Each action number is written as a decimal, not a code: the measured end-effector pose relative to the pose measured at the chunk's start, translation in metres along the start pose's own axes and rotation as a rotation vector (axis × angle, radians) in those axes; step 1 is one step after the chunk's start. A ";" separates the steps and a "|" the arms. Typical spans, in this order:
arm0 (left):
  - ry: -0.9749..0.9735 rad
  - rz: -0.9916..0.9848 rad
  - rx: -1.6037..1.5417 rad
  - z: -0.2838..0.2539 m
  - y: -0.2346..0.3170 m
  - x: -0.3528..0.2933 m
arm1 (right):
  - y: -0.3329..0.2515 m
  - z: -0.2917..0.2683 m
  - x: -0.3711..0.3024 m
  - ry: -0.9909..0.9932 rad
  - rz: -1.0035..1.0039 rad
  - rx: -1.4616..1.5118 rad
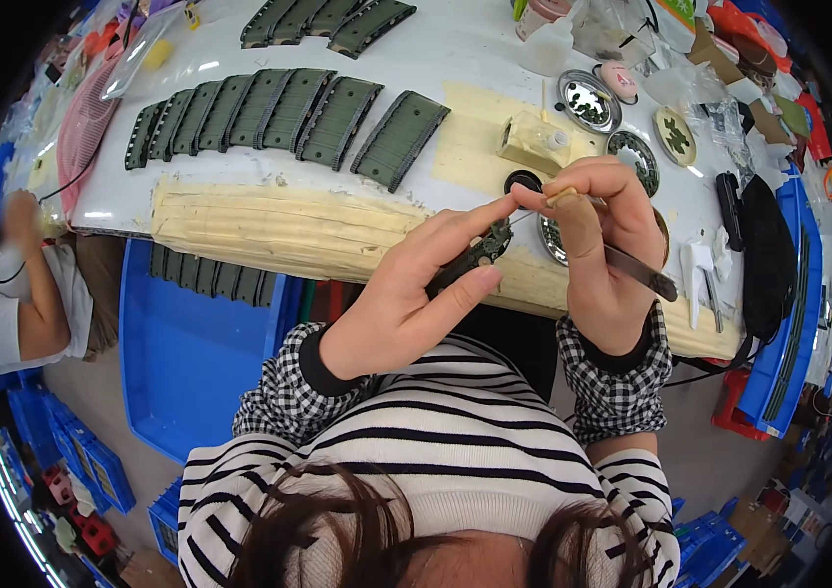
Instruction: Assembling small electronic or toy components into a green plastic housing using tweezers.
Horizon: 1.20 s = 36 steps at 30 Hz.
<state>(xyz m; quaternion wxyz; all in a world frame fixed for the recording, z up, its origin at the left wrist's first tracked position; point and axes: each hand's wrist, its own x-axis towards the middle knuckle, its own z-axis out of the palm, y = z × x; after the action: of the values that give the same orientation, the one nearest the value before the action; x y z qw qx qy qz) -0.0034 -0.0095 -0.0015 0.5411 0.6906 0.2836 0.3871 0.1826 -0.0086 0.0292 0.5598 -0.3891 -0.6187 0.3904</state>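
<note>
Left hand (pixel 401 299) has a dark green piece (pixel 481 255) pinched, right hand (pixel 615 255) is gripping a slim metal tool (pixel 653 278). Green panels (pixel 264 110) lined up beyond the left one.

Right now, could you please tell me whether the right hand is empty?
No, the right hand is gripping a slim metal tool.

Hands (pixel 398 297) (pixel 617 260) holding green part (pixel 487 251), slim metal tool (pixel 645 271)

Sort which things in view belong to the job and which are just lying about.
Likely job: dark green piece in left hand; metal tool in right hand; green curved panels; round metal dish.

Likely lying about: pink mesh; black fabric item.
</note>
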 end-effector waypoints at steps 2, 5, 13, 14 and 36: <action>-0.007 0.005 0.026 -0.001 0.000 0.000 | -0.001 0.000 0.000 -0.008 -0.005 -0.022; -0.009 -0.029 0.026 -0.001 0.004 -0.001 | 0.001 0.000 0.000 -0.012 -0.018 -0.036; 0.008 0.023 0.040 0.000 0.000 -0.001 | 0.000 0.000 0.000 -0.030 -0.036 -0.098; 0.008 0.027 0.038 0.000 0.000 -0.001 | 0.001 -0.001 0.000 -0.032 -0.037 -0.093; 0.037 -0.250 -0.801 0.002 -0.004 -0.002 | 0.029 -0.030 0.029 0.179 -0.209 -0.912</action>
<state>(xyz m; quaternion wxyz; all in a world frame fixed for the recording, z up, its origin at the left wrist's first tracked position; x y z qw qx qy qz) -0.0023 -0.0109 -0.0056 0.8044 0.3789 0.2019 0.4105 0.2120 0.0311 0.0161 0.4196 -0.5628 -0.7121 -0.0145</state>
